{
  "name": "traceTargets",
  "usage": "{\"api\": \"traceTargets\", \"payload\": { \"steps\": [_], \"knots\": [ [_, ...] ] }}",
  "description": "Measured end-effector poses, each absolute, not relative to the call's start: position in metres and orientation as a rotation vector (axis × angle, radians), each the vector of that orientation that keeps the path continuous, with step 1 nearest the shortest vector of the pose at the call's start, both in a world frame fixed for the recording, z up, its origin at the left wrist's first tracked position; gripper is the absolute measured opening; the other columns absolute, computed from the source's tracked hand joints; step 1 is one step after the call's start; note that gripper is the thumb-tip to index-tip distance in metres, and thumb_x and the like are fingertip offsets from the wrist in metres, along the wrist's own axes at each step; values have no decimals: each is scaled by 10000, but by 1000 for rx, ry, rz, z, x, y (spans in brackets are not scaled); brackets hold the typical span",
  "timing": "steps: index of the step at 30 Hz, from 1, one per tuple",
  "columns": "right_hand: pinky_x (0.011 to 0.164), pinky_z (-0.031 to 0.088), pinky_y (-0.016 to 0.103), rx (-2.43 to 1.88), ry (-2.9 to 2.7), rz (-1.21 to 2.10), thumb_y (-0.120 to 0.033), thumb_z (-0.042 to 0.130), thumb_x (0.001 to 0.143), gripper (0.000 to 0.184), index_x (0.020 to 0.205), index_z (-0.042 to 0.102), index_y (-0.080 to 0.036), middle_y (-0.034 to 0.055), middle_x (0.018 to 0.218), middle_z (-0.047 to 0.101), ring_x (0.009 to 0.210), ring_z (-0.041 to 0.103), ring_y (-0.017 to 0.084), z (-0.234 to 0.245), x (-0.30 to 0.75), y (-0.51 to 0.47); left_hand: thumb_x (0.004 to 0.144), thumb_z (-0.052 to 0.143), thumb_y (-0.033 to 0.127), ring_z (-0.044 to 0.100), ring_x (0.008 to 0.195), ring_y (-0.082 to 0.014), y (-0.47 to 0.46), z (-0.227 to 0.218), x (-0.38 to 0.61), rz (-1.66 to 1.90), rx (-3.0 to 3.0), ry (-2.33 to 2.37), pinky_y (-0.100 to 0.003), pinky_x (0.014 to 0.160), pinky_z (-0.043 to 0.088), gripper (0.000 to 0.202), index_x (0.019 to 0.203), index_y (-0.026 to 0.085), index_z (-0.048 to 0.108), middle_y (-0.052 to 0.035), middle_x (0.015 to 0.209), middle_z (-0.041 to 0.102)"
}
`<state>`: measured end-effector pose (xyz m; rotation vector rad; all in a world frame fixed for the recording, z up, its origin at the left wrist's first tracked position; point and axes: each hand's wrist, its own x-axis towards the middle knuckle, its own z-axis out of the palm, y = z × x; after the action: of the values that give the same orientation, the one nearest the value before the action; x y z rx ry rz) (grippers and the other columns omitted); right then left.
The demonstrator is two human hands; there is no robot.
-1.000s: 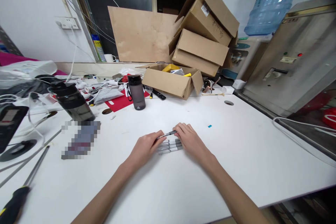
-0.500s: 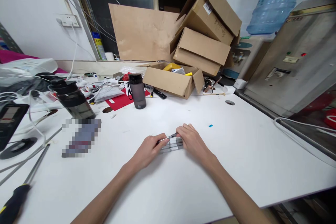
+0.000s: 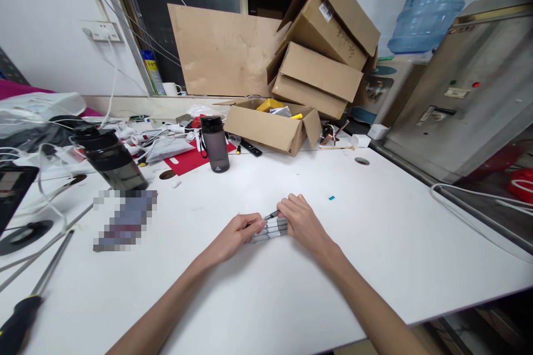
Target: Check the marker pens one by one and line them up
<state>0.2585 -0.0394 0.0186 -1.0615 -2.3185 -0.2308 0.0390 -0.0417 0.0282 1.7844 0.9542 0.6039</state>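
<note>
A small bundle of grey-and-white marker pens point(image 3: 273, 228) lies on the white table point(image 3: 387, 244) in front of me. My left hand point(image 3: 235, 236) grips the bundle's left end and my right hand point(image 3: 303, 223) grips its right end, pressing the pens together between them. One pen sits slightly raised on top of the others, its dark tip showing between my fingers. The lower pens are partly hidden by my fingers.
A grey water bottle point(image 3: 215, 144) and a dark one point(image 3: 109, 160) stand further back. An open cardboard box point(image 3: 270, 126) sits behind, with more boxes point(image 3: 327, 39) stacked above. Cables, a screwdriver point(image 3: 29, 299) and clutter fill the left side. A water dispenser point(image 3: 437, 0) stands right.
My two hands have moved closer together, squeezing the pens into a tighter bundle. The raised pen has dropped nearer to the others.
</note>
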Motion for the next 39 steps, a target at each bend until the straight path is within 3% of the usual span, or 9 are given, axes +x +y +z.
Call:
{"api": "traceTargets", "payload": {
  "steps": [5, 8, 13, 19, 23, 29, 33, 37, 39],
  "knots": [
    [700, 311, 332, -1061, -2330, -290, 46, 432, 887, 284, 812, 487, -222, 24, 769, 564, 758, 461, 210, 19, 260, -38, 983, 384, 588, 299, 548, -119, -45, 34, 39, 578, 1797, 996, -262, 540, 249, 496, 694, 196, 473, 61, 556, 321],
    [700, 335, 332, -1060, -2339, -218, -33, 441, 965, 229, 872, 538, -219, 28, 800, 593, 761, 486, 206, 20, 261, -37, 998, 371, 565, 352, 586, -129, -47, 40, 37, 614, 1970, 1113, -256, 564, 278, 475, 781, 196, 576, 47, 616, 402],
    [772, 389, 340, -1059, -2295, 1, -174, 457, 1037, 158, 1016, 605, -223, 38, 911, 658, 866, 542, 206, 22, 261, -39, 1015, 396, 482, 468, 639, -146, -44, 38, 32, 658, 2232, 1272, -252, 629, 330, 377, 805, 225, 574, 39, 695, 559],
    [862, 429, 362, -1029, -2173, 179, -201, 515, 1019, 133, 1072, 631, -241, 49, 1028, 686, 970, 583, 212, 26, 261, -42, 1025, 383, 502, 524, 644, -157, -43, 35, 31, 656, 2292, 1301, -253, 639, 364, 391, 847, 241, 614, 30, 727, 627],
    [927, 451, 367, -1035, -2089, 398, -319, 571, 999, 142, 1112, 633, -260, 41, 1105, 694, 1037, 603, 210, 25, 258, -44, 1022, 412, 487, 620, 767, -180, -43, 35, 31, 700, 2287, 1264, -257, 707, 415, 355, 974, 268, 688, 11, 899, 729],
    [847, 485, 327, -963, -1998, 639, -284, 549, 998, 125, 1013, 667, -244, 39, 1004, 699, 947, 638, 196, 21, 256, -41, 1015, 455, 450, 676, 952, -205, -40, 31, 30, 748, 2245, 1183, -267, 821, 470, 326, 1054, 286, 734, 4, 1111, 759],
    [859, 488, 313, -946, -1922, 745, -318, 650, 929, 121, 1018, 656, -237, 38, 1019, 686, 965, 639, 198, 24, 256, -41, 1014, 462, 440, 683, 967, -202, -40, 30, 31, 751, 2246, 1169, -265, 836, 485, 321, 1066, 291, 742, 10, 1128, 760],
    [756, 491, 290, -1003, -1872, 866, -362, 549, 986, 183, 961, 677, -234, 17, 896, 705, 843, 655, 179, 26, 255, -43, 1018, 454, 448, 681, 964, -203, -41, 31, 31, 731, 2255, 1188, -273, 852, 486, 329, 1080, 302, 742, 18, 1117, 762],
    [779, 496, 297, -977, -1868, 845, -345, 573, 970, 160, 940, 684, -232, 22, 914, 708, 869, 661, 187, 27, 254, -43, 1019, 446, 455, 681, 946, -203, -41, 32, 31, 727, 2249, 1194, -275, 846, 488, 338, 1073, 301, 743, 17, 1100, 765]
  ]
}}
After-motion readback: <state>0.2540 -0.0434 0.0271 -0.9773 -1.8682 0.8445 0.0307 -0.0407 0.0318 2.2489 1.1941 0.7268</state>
